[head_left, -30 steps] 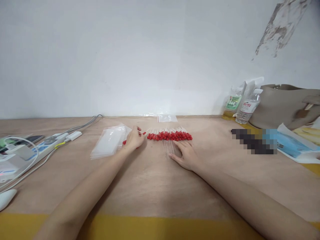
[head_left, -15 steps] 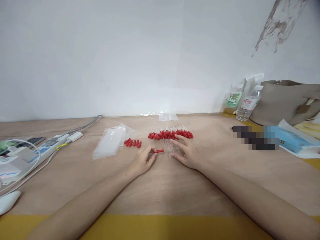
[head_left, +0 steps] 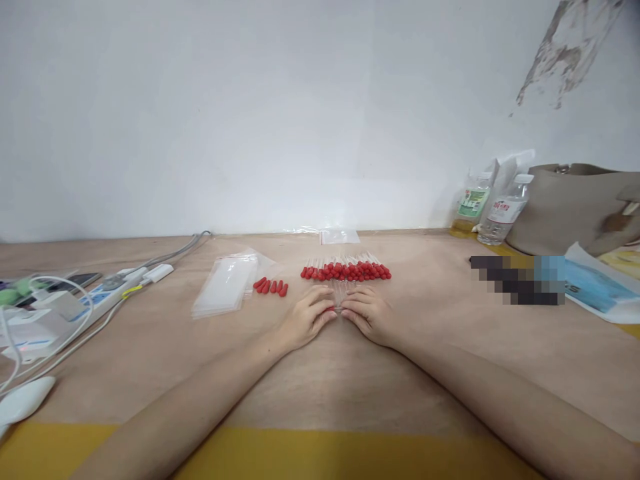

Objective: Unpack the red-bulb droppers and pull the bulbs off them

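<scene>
My left hand [head_left: 311, 316] is closed in a pinch around a red rubber bulb [head_left: 330, 309], which shows only as a bit of red between the fingers. Facing it, my right hand [head_left: 369, 313] pinches a thin clear glass tube [head_left: 339, 309] whose end meets the bulb; most of the tube is hidden by the fingers. More clear glass tubes [head_left: 342, 291] lie just beyond the fingertips. Behind them is a row of droppers with red bulbs [head_left: 345, 271], their tubes pointing at the wall. Several loose red bulbs [head_left: 271, 287] lie left of my left hand.
Clear plastic bags [head_left: 220, 288] are stacked at the left, another bag [head_left: 340, 237] by the wall. A power strip [head_left: 95, 300] with cables lies far left. Two bottles [head_left: 505, 212], a handbag [head_left: 575, 207] and a blue-and-white packet [head_left: 595, 280] are at the right.
My hands have come together. The right hand, open over the glass tubes before, now pinches one. The left hand has moved right with the red bulb. The view has shifted slightly.
</scene>
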`<action>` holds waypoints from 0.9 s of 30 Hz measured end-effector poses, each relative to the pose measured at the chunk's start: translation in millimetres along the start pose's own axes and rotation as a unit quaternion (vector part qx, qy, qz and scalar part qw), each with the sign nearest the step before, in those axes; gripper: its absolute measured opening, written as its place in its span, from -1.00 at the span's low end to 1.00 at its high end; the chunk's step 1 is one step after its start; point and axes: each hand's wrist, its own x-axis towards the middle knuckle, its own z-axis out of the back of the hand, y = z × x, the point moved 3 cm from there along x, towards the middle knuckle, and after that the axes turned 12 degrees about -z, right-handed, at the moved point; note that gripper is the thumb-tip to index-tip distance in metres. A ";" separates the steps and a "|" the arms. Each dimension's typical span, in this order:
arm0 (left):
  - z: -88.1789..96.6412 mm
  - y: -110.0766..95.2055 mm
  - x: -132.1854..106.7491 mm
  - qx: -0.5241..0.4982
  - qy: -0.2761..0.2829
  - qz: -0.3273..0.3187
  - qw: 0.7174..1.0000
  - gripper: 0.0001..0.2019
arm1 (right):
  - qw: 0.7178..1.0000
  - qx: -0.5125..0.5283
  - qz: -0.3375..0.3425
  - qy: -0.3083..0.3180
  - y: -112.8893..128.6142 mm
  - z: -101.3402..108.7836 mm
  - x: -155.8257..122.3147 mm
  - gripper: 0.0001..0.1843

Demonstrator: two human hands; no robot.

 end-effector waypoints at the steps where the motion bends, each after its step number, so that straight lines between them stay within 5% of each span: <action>1: -1.6 1.0 0.2 0.005 -0.003 -0.007 1.000 -0.81 | 1.000 -0.003 0.003 0.002 0.7 -1.4 0.0 -0.80; 11: 2.1 -6.8 5.7 0.067 0.051 -0.015 0.996 -0.81 | 0.998 0.038 0.049 -0.020 6.5 -8.8 0.1 -0.77; 16: 4.5 -10.2 8.4 0.051 0.106 0.002 0.993 -0.80 | 0.996 0.000 0.074 -0.042 11.6 -3.9 -2.7 -0.83; 27: 3.3 -7.7 3.1 0.003 0.132 0.018 0.991 -0.76 | 0.986 -0.056 0.127 -0.089 14.8 4.8 -9.5 -0.85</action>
